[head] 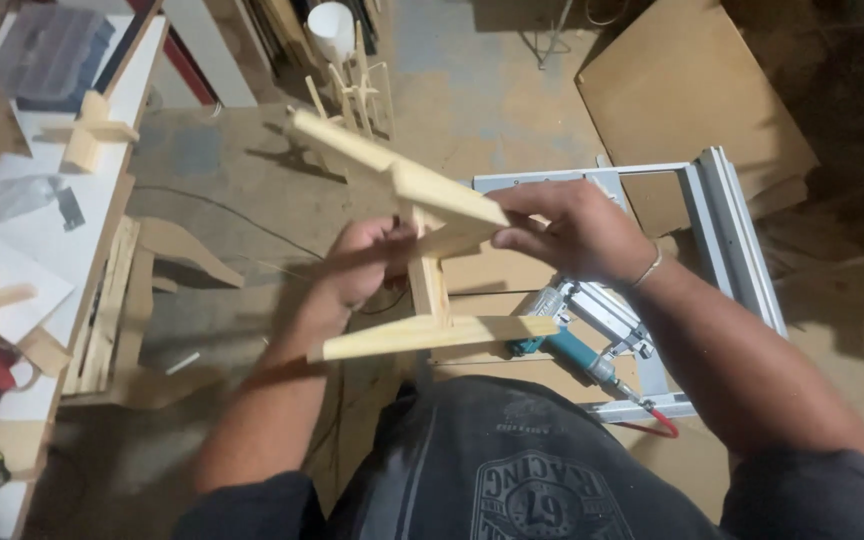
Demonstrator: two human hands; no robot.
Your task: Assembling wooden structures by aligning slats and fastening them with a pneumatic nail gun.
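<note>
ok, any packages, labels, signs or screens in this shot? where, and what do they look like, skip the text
Clear plastic compartment box: far left corner of the white bench, rectangular, grey-blue tint.
Clear plastic bag: lying flat on the same bench, crumpled.
Shirt print: bottom centre, pale shield-shaped emblem on dark grey.
No signs or screens.
Both hands, left hand and right hand, hold a wooden frame, no label on it.

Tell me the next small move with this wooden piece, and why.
Probably lower the wooden frame onto the metal stand beside the nail gun. Both hands, left and right, hold it in mid-air, so neither is free to pick up the tool.
</note>
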